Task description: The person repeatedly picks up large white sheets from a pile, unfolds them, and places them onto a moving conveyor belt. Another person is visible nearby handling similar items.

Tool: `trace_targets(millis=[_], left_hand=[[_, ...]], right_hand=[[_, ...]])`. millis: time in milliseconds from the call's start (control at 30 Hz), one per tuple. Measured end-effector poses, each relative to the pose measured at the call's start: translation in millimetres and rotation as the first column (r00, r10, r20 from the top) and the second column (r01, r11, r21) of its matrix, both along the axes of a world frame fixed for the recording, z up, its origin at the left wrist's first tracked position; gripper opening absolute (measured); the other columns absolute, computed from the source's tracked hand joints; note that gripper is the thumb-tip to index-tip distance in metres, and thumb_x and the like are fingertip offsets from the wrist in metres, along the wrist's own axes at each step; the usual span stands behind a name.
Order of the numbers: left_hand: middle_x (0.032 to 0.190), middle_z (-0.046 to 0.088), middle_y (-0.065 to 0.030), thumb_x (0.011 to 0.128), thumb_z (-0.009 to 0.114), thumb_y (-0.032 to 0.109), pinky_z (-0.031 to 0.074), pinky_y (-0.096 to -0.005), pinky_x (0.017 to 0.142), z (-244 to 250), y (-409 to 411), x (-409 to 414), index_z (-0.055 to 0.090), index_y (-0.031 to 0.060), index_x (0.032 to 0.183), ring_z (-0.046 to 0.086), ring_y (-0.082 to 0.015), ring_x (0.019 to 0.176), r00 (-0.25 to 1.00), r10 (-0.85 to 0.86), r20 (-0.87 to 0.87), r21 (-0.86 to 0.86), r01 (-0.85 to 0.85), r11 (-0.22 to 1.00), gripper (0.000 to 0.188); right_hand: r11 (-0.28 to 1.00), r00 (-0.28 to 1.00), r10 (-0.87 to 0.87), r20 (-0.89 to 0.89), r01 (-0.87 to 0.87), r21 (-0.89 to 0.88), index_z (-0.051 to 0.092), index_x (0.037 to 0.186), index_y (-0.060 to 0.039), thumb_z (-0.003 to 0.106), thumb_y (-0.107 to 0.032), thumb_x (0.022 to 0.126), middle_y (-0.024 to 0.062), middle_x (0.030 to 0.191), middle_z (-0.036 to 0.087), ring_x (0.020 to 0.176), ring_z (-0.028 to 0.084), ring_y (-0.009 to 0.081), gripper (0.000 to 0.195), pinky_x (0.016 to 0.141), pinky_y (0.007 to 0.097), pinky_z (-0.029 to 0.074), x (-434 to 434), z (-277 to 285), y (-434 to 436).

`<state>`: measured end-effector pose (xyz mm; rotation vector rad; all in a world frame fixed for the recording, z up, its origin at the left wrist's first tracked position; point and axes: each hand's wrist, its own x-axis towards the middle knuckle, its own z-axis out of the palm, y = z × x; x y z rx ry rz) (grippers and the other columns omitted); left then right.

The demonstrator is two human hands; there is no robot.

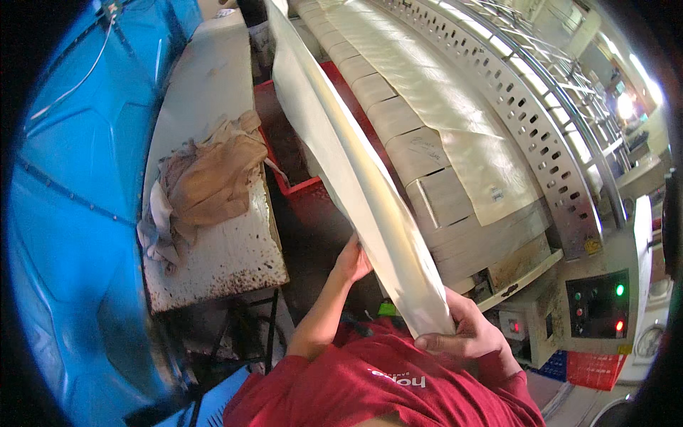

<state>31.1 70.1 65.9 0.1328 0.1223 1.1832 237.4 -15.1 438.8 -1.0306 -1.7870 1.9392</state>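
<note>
A long white folded cloth point(357, 171) runs from the top of the view down to my body, its layers slightly parted along the length. My right hand point(469, 325) grips its near end, with the thumb lying on the upper side. Farther along, my left hand point(355, 261) touches the cloth's left edge from beneath; the cloth hides its fingers, so its grip cannot be made out. To the right, another white cloth point(443, 123) lies flat on the belts point(416, 155) of a flatwork ironer, with a small printed mark near its corner.
A worn white table point(208, 64) on my left bears a crumpled brown cloth point(213, 181). Below the held cloth stands a red plastic crate point(299, 187). A large blue plastic bin point(80, 213) fills the far left. The ironer's control panel point(597, 304) shows lit lamps at right.
</note>
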Motion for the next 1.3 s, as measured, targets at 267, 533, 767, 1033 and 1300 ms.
trace_targets(millis=[267, 533, 767, 1033, 1300], left_hand=[[0.137, 0.057, -0.012, 0.103, 0.055, 0.033, 0.044, -0.0419, 0.11, 119, 11, -60, 0.049, 0.0032, 0.14, 0.057, -0.0258, 0.124, 0.697, 0.575, -0.427, 0.048, -0.618, 0.785, 0.047], [0.146, 0.052, -0.0139, 0.107, 0.042, 0.037, 0.043, -0.0504, 0.111, 223, -115, 6, 0.045, 0.0045, 0.144, 0.05, -0.0305, 0.134, 0.609, 0.706, -0.36, -0.2, -0.79, 0.579, 0.049], [0.127, 0.066, -0.0079, 0.105, 0.051, 0.027, 0.058, -0.036, 0.093, 18, -133, 51, 0.056, 0.0045, 0.131, 0.065, -0.0211, 0.113, 0.832, 0.551, 0.072, -0.432, -0.472, 0.769, 0.034], [0.125, 0.066, -0.0109, 0.109, 0.04, 0.03, 0.061, -0.0382, 0.089, -32, -146, 79, 0.052, 0.0035, 0.134, 0.069, -0.0242, 0.106, 0.751, 0.571, -0.332, -0.609, -0.633, 0.478, 0.038], [0.128, 0.064, -0.012, 0.108, 0.044, 0.034, 0.058, -0.043, 0.093, -67, -127, 107, 0.051, 0.0069, 0.139, 0.064, -0.0294, 0.115, 0.823, 0.246, -0.513, -0.763, -0.568, 0.308, 0.042]], right_hand=[[0.664, 0.757, -0.546, -0.358, 0.652, 0.367, 0.068, 0.114, 0.0014, 0.077, -0.024, 0.086, 0.006, 0.093, 0.071, 0.079, 0.067, 0.0134, 0.039, 0.07, 0.0277, 0.054, 49, 24, 80], [0.67, 0.723, -0.458, -0.518, 0.663, 0.333, 0.06, 0.126, 0.0043, 0.074, -0.016, 0.087, 0.0113, 0.101, 0.071, 0.082, 0.07, 0.0174, 0.046, 0.077, 0.0293, 0.057, 106, 43, 121], [0.75, 0.864, -0.488, -0.125, 0.488, 0.446, 0.068, 0.109, 0.007, 0.074, -0.009, 0.09, 0.0066, 0.092, 0.071, 0.08, 0.063, 0.0107, 0.026, 0.073, 0.0272, 0.051, 137, -29, 124], [0.819, 0.888, -0.455, 0.067, 0.388, 0.422, 0.066, 0.107, 0.0066, 0.069, -0.012, 0.095, 0.0093, 0.091, 0.07, 0.085, 0.061, 0.0106, 0.022, 0.073, 0.031, 0.052, 120, -55, 97], [0.909, 0.989, 0.103, 0.106, -0.137, 0.394, 0.058, 0.11, 0.0019, 0.065, -0.012, 0.096, 0.0237, 0.096, 0.063, 0.084, 0.068, 0.0341, 0.021, 0.075, 0.041, 0.052, 55, -97, 43]])
